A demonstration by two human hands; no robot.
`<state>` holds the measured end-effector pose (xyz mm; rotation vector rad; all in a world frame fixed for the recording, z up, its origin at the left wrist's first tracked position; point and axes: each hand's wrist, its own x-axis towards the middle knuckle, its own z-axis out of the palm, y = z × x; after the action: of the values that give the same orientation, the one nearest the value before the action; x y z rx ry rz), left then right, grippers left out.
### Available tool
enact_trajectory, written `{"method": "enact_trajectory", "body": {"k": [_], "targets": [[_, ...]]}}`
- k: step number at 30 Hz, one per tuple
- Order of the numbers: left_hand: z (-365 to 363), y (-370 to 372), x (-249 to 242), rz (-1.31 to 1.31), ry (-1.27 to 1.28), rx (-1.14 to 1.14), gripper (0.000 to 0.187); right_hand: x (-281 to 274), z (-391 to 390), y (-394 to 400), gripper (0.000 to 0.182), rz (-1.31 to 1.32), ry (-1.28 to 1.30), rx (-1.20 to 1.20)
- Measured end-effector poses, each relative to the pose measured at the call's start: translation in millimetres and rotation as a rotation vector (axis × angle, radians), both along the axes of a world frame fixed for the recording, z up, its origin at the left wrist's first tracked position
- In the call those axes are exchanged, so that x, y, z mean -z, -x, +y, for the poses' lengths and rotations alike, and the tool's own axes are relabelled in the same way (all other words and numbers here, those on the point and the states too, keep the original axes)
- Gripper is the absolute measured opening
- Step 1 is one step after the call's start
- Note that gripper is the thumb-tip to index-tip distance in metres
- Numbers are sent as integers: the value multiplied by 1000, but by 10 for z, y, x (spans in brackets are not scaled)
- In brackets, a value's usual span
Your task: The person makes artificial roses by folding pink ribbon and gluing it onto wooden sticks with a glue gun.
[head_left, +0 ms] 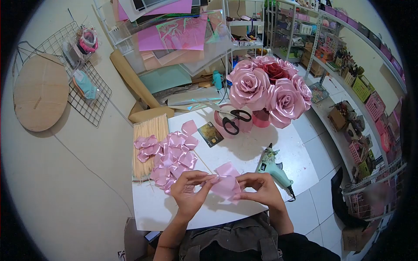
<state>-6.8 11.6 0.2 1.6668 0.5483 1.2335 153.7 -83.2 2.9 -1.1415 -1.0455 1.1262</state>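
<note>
Between my two hands, over the front of the white table [257, 206], is a pink satin petal [225, 187]. My left hand [191, 189] pinches its left edge between thumb and fingers. At its right edge, my right hand [260, 189] grips it the same way. A pile of curled pink satin petals [174, 152] lies just beyond my left hand, partly on a bundle of thin wooden sticks [150, 124]. To the right of my right hand rests a mint-green glue gun [274, 167], its cord at the table edge.
Black-handled scissors [235, 121] lie on a pink ribbon roll [220, 114] behind a dark card [210, 133]. A bouquet of large satin roses [278, 89] stands at the table's back right. Shelves [344, 91] with baskets line the right; sheets of paper [174, 35] hang at the back.
</note>
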Motion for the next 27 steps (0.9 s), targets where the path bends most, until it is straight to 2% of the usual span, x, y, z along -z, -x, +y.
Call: {"method": "enact_trajectory", "body": {"k": [2, 4, 7, 10, 12, 13, 16, 18, 19, 21, 22, 24, 27], "targets": [[-5, -10, 7, -32, 31, -6, 26, 13, 19, 22, 27, 98, -90, 23], [-6, -18, 1, -63, 60, -14, 22, 60, 25, 16, 27, 98, -52, 29], [-8, -24, -54, -20, 39, 6, 30, 69, 41, 19, 24, 97, -9, 87], [-1, -25, -108, 44, 124, 89, 35, 33, 78, 7, 22, 125, -56, 192], [12, -21, -98, 152, 223, 272, 44, -16, 101, 10, 20, 129, -112, 280], [1, -24, -115, 152, 224, 271, 44, -23, 112, 9, 20, 129, -112, 279], [-19, -34, -120, 295, 326, 538, 51, -25, 122, -19, 27, 38, -179, 259], [0, -31, -129, 301, 294, 563, 50, 5, 80, -131, 37, 36, -206, 180], [4, -26, -130, 304, 265, 589, 49, -36, 3, -235, 45, -150, -125, 261], [36, -4, -100, 263, 272, 572, 48, -131, -167, -386, 50, -677, 4, 396], [53, 7, -88, 226, 278, 557, 48, -123, -231, -431, 50, -681, 4, 393], [70, 25, -79, 179, 287, 552, 47, -64, -376, -455, 54, -1202, 299, 415], [82, 31, -136, 148, 326, 556, 48, 105, -401, -464, 54, -1159, 429, 379]]}}
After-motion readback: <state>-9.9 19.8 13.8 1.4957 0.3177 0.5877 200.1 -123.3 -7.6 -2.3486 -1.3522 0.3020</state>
